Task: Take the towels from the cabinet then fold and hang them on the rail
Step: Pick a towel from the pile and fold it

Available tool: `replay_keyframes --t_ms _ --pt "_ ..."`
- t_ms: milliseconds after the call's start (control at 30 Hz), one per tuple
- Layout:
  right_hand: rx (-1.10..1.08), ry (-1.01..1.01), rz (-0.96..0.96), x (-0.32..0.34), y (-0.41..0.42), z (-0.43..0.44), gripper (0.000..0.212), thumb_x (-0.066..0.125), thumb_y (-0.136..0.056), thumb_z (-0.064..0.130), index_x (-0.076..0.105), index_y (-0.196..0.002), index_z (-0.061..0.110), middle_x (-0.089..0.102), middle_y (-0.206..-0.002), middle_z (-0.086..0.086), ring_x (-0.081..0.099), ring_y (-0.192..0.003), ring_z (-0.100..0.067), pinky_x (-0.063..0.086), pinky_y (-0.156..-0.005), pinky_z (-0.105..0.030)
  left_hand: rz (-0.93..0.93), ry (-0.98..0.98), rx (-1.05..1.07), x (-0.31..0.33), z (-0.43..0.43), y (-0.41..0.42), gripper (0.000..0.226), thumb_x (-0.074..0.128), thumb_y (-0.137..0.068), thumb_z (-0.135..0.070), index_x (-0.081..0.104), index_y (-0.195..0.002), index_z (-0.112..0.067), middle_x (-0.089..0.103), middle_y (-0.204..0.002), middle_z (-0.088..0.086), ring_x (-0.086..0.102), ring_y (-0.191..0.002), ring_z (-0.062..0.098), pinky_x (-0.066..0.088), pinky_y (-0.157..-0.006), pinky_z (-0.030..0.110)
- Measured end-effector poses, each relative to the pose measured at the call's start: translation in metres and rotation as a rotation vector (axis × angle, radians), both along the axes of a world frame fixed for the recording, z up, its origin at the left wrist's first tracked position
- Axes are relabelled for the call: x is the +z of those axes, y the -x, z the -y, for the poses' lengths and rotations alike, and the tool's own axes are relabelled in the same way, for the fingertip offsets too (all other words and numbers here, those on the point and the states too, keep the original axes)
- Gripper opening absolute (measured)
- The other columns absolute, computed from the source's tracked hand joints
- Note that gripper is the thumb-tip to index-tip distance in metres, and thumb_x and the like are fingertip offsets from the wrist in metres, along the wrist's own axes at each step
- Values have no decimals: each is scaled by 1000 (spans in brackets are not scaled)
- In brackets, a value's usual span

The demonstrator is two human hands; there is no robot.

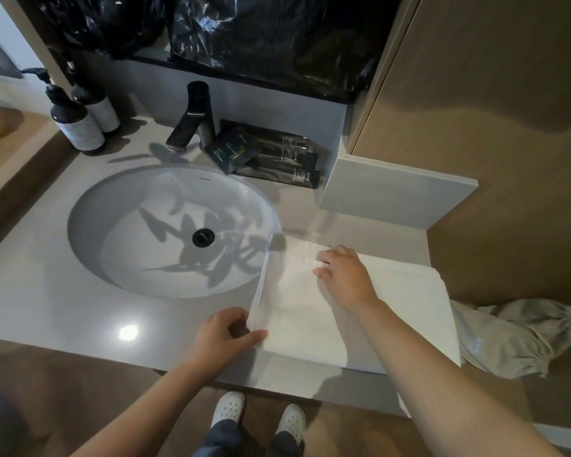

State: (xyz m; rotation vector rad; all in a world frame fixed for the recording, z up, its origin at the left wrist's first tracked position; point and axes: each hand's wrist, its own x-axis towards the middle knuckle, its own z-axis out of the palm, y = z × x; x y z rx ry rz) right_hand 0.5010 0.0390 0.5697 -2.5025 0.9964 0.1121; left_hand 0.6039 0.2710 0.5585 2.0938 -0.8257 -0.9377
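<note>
Counter (47, 308) fills the view, with the sink (165, 225) set in its left half. The towel (294, 311) lies flat on the counter right of the sink. It is white and already doubled into layers, its left edge lifted and reaching over the sink rim, its near edge at the counter front. A beige cloth (515, 338) is bunched just beside its right end.

Your left hand (225, 338) pinches the towel's near left corner, thumb on top and fingers curled under the edge. Your right hand (343, 275) sits on the far part of the towel, fingers bent with their tips on the top layer. It's blurred there, so I can't tell if you're pinching a fold or just pressing.

Step looks like mid-fold, with nothing hung yet and no rail in view.

Next, likely carry the lifted left edge across to the right. Keep the corners matched and the right hand pinning the stack so the layers don't skew. Then smooth it and lift it as one piece for the rail.
</note>
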Motion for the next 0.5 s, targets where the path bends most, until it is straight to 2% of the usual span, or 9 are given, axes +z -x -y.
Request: replay_keyframes --t_ms 67,133,300,400,500 --pt "-77 -18 75 2 -5 10 20 56 -96 23 65 -108 10 56 -113 -7 53 -111 -27 40 -81 -30 52 -47 8 -1 4 1 38 69 -85 -41 65 -83 -4 65 -80 13 60 -73 27 44 -62 24" --pt "-156 -8 156 3 -8 21 19 58 -96 23 65 -106 8 58 -110 -8 57 -104 -29 44 -80 -33 106 -62 -9 -1 6 1 41 67 -87 -43 64 -82 -2 63 -82 10 58 -73 22 42 -62 23" --pt "-146 -16 88 -12 -19 20 19 57 -97 26 63 -101 10 59 -108 -8 50 -110 -29 39 -77 -33 170 -65 -7 -1 9 5 33 62 -91 -38 64 -81 -6 61 -88 5 57 -77 18 48 -71 29" --pt "-170 6 141 -21 -23 12 19 59 -96 28 64 -106 13 59 -111 -6 45 -112 -26 38 -76 -31 189 -83 19 -5 11 6 36 56 -95 -33 66 -77 -4 62 -84 6 57 -75 18 47 -72 30" --pt "-131 38 175 -25 -24 9 21 60 -96 28 63 -113 16 56 -115 -4 45 -111 -26 40 -84 -30 180 -107 34 -6 14 7 38 53 -97 -31 67 -75 -2 61 -83 6 57 -74 16 45 -70 27"
